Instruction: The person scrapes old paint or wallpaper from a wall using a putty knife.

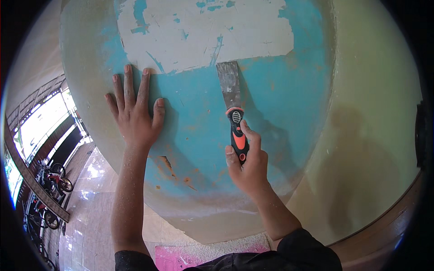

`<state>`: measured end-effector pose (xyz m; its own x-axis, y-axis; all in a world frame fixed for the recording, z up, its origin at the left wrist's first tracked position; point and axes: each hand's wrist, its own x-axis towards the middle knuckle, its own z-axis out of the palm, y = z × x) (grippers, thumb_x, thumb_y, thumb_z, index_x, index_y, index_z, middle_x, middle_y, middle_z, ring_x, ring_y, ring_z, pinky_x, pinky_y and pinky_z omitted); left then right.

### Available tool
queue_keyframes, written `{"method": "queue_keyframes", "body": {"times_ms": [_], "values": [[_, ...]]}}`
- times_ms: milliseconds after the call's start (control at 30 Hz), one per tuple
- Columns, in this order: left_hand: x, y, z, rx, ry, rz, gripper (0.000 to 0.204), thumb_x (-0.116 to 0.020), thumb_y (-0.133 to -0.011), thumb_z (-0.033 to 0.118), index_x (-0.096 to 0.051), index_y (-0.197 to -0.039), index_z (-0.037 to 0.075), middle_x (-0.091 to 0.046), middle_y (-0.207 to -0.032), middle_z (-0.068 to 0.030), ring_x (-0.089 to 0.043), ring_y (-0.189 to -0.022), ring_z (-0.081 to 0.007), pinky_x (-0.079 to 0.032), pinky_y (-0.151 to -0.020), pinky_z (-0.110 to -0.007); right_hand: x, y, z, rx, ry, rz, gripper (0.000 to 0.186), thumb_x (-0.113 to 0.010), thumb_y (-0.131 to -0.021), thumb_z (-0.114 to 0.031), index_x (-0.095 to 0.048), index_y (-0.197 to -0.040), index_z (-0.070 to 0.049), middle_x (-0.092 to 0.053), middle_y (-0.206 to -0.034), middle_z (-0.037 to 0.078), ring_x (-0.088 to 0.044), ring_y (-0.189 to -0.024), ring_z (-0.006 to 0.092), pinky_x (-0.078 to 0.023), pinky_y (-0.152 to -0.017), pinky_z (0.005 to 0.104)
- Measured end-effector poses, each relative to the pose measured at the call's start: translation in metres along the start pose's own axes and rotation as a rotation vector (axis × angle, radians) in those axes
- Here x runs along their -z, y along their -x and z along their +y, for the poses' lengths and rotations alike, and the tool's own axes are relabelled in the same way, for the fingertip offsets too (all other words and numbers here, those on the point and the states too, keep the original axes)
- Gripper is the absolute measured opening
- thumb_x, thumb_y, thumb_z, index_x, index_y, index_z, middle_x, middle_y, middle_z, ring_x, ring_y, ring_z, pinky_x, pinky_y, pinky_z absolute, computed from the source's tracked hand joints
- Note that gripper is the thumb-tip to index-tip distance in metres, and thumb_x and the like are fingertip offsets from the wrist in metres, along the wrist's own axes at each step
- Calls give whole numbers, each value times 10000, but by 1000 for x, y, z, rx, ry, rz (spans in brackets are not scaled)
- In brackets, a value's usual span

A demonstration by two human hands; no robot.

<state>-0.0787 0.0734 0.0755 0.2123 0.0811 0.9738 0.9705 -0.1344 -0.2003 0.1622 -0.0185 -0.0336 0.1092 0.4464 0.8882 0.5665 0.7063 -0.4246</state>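
Note:
My right hand (252, 168) grips the black and orange handle of a putty knife (228, 83), its thumb and forefinger along the grip. The flat, stained metal blade points up, its tip at the lower edge of a pale bare patch (203, 36) on the wall. Around that patch spreads worn turquoise paint (194, 117), with brownish scuffs and chipped spots lower down. To the left, my left hand (134, 108) lies flat against the wall with fingers spread, fingertips just below the patch's left part. Whitish dust coats its fingers and forearm.
A pink sheet (172, 258) strewn with pale flakes lies on the floor at the wall's foot. Glossy tiles (90, 203) stretch to the left, where motorcycles (54, 180) stand near a bright opening. A greenish wall (370, 135) adjoins on the right.

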Motion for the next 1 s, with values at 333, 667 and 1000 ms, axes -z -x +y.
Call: {"method": "queue_keyframes", "body": {"times_ms": [333, 667, 1000], "values": [[5, -1, 2, -4, -25, -15, 617, -429, -981, 474, -372, -1564, 281, -229, -1670, -65, -143, -1549, -350, -78, -1210, -648, -16, 10, -1, 88, 6, 64, 637, -650, -916, -76, -333, -1458, 27, -700, -974, 200, -735, -707, 261, -587, -608, 330], [4, 1, 1, 6, -8, -34, 624, -424, -987, 508, -360, -1569, 290, -222, -1672, -61, -139, -1549, -347, -72, -1212, -645, -30, 8, -12, 71, 19, 68, 632, -648, -922, -102, -337, -1459, 17, -696, -970, 201, -718, -662, 288, -568, -570, 351], [5, 0, 3, 1, 5, -32, 650, -460, -974, 500, -346, -1575, 283, -217, -1674, -62, -132, -1552, -345, -68, -1212, -646, -33, 8, -23, -31, -33, 6, 650, -669, -902, -82, -343, -1457, 10, -705, -996, 216, -733, -695, 303, -588, -598, 368]]}}
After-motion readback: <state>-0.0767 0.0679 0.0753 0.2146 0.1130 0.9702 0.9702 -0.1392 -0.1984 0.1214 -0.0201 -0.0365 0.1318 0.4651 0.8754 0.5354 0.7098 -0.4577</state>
